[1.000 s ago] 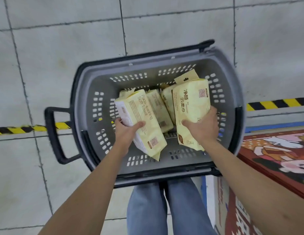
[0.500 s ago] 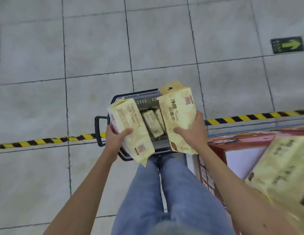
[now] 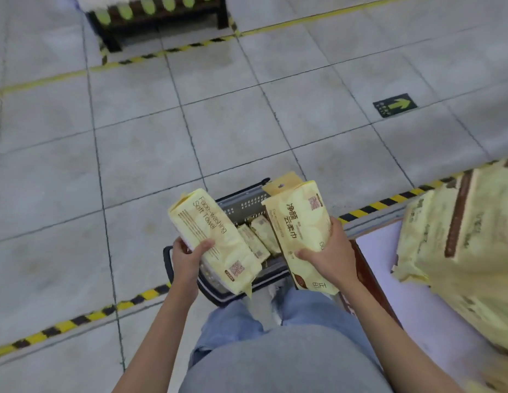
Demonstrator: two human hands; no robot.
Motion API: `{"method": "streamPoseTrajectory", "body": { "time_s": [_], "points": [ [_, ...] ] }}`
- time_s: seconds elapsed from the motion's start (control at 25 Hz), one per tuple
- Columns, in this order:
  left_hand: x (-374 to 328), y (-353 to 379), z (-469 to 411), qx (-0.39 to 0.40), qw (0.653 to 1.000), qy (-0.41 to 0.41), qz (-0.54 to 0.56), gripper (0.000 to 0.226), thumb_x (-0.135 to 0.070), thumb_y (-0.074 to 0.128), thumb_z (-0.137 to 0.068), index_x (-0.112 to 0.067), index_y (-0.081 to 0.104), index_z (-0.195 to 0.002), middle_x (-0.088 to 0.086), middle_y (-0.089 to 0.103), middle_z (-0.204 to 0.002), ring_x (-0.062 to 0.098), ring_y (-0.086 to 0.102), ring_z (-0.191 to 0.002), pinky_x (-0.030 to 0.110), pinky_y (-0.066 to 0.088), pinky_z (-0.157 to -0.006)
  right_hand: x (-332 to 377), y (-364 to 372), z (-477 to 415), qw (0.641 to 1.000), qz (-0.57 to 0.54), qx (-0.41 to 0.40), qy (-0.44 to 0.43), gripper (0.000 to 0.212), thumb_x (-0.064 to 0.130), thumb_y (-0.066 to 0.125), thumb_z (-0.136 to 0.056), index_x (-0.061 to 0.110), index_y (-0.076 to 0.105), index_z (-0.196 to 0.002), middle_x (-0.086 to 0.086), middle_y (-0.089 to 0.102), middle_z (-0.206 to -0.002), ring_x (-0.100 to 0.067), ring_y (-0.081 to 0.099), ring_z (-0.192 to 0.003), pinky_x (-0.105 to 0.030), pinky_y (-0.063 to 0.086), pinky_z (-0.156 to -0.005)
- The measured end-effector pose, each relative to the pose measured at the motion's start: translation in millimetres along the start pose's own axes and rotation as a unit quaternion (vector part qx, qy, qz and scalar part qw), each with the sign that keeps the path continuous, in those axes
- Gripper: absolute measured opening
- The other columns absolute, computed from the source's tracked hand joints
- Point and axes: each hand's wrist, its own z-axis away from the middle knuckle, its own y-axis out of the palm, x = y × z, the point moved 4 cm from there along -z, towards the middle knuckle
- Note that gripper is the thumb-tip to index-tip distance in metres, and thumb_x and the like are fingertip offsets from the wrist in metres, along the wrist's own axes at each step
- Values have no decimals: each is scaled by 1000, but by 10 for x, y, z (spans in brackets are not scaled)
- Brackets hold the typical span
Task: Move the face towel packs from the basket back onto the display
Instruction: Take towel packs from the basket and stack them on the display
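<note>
Left hand (image 3: 187, 258) grips one face towel pack (image 3: 216, 239) and right hand (image 3: 331, 252) grips a second pack (image 3: 299, 231), both held above the basket (image 3: 241, 205), apparently for carrying. Further packs (image 3: 257, 236) remain inside the basket; the display (image 3: 417, 293), right of the basket, already holds stacked packs (image 3: 462, 239).

pale yellow towel packs (image 3: 216, 239), grey basket (image 3: 241, 205), black-and-yellow striped floor tape (image 3: 77, 320)

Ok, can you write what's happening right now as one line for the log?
left hand: holds left pack | right hand: holds right pack | basket: more packs inside | display: held packs not yet placed
</note>
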Motion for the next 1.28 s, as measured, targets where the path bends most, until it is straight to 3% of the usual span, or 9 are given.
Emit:
{"method": "streamPoseTrajectory", "body": {
  "time_s": [0.2,0.32,0.44,0.56,0.64,0.76,0.92,1.08,1.28],
  "points": [
    [-180,-69,5,112,992,-5,-55,50,-2,65,-81,-2,42,-126,10,60,-115,23,61,-92,33,51,-69,-112,145,771,992,-26,-90,82,91,35,85,-50,20,38,-127,0,54,-119,-20,53,-103,-33,42,-76],
    [-164,34,62,195,975,-5,-108,53,-3,68,-78,0,45,-126,14,62,-120,29,62,-100,39,52,-79,-313,210,1340,976,-52,-151,148,98,41,82,-47,22,36,-131,2,53,-125,-21,53,-109,-37,47,-84],
    [-52,283,276,282,947,-25,-150,52,-2,67,-78,-4,48,-126,11,63,-118,28,61,-104,43,50,-87,-530,209,1963,951,-87,-217,203,96,36,83,-48,24,36,-131,5,52,-121,-19,52,-108,-32,42,-78],
    [146,606,657,368,909,-29,-195,45,-3,65,-80,-13,49,-121,2,64,-110,19,62,-95,35,52,-77,-821,235,2573,914,-126,-280,265,94,33,84,-49,25,38,-130,8,51,-120,-16,50,-107,-29,39,-78],
    [319,771,938,401,889,-37,-220,45,-5,64,-81,-11,48,-123,2,63,-111,14,61,-90,32,51,-74,-1001,279,2940,888,-155,-311,302,92,32,84,-49,26,38,-129,10,51,-117,-15,50,-104,-30,39,-77],
    [627,987,1420,444,857,-49,-255,40,-3,63,-82,-11,47,-118,0,63,-106,14,60,-88,39,50,-83,-1301,335,3429,853,-183,-351,340,92,32,84,-49,26,37,-129,8,52,-118,-17,52,-105,-31,41,-77],
    [1097,1152,2048,488,824,-56,-284,38,-3,62,-82,-13,47,-115,-3,63,-101,13,60,-88,38,49,-82,-1738,344,3951,823,-214,-366,378,92,37,82,-49,28,37,-128,6,53,-123,-16,51,-106,-32,43,-80],
    [1558,1171,2538,501,815,-62,-283,43,-2,61,-83,-12,48,-123,-2,64,-106,15,62,-92,38,51,-84,-2198,170,4356,821,-222,-363,380,90,39,82,-49,30,37,-127,8,53,-123,-15,52,-106,-34,47,-83],
    [1814,1131,2789,468,843,-75,-254,46,-6,60,-85,-13,49,-128,1,64,-114,16,63,-92,42,49,-87,-2636,-280,4481,860,-188,-331,340,92,34,84,-49,26,37,-127,4,52,-121,-18,51,-108,-32,43,-79]
  ]
}}
